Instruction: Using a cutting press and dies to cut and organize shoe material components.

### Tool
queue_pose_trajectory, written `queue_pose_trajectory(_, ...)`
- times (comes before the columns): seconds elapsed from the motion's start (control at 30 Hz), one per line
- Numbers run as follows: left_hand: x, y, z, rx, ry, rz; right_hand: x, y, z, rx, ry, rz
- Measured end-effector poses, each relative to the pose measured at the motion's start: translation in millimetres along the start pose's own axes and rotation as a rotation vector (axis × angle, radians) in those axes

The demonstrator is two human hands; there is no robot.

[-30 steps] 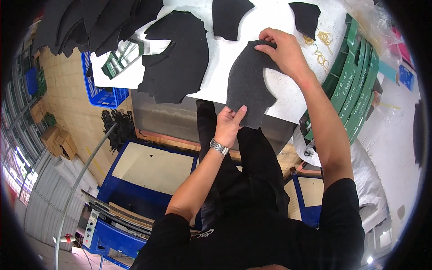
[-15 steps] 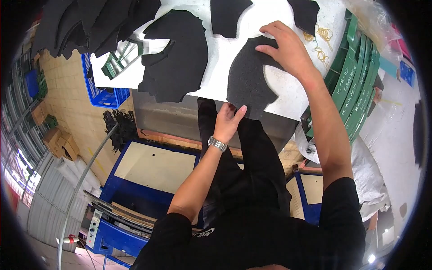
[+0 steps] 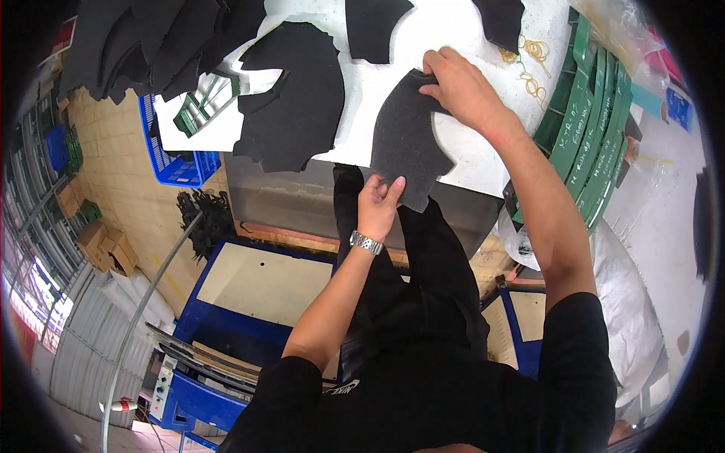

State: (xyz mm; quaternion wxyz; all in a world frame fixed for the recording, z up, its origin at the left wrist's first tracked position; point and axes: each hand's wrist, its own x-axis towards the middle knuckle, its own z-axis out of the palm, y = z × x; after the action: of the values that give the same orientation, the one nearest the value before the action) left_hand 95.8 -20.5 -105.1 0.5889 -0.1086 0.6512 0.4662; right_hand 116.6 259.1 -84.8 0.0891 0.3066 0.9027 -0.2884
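A dark grey cut foam sheet [image 3: 408, 140], curved with a notch on its right side, lies partly on the white tabletop [image 3: 470, 147] and hangs over its near edge. My left hand [image 3: 380, 202], with a metal watch at the wrist, pinches the sheet's lower edge. Up at its top end my right hand [image 3: 458, 84] has thumb and fingers closed on the upper edge. To the left rests a stack of similar black foam pieces [image 3: 298, 102]. Another black piece [image 3: 375, 29] lies beyond.
Piled black pieces [image 3: 162, 38] fill the far left, above a blue crate [image 3: 185, 167]. Green plastic templates [image 3: 600, 128] stand along the right edge, near loose yellow rubber bands [image 3: 535, 49]. A blue machine with a cream panel [image 3: 260, 283] stands below the table.
My right hand has closed on the sheet's top edge, where its fingers were apart before. The sheet has shifted slightly left and nearer, and my left hand has followed it.
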Motion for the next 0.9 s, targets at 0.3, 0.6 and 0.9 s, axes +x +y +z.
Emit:
queue_pose_trajectory(0.3, -71.6, 77.3, -42.1, 0.155, -0.15, 0.031, -116.2, -17.4, -68.0, 0.495, 0.116, 0.223)
queue_pose_trajectory(0.6, -142.2, 194.2, 2.2, 1.066, -0.888, 0.402, -415.4, -169.4, -64.5, 0.635, 0.949, 0.69)
queue_pose_trajectory(0.9, -319.0, 52.9, 98.0, 1.55, -1.834, 0.085, -588.5, -464.3, 98.7, 0.94, 1.784, 1.403)
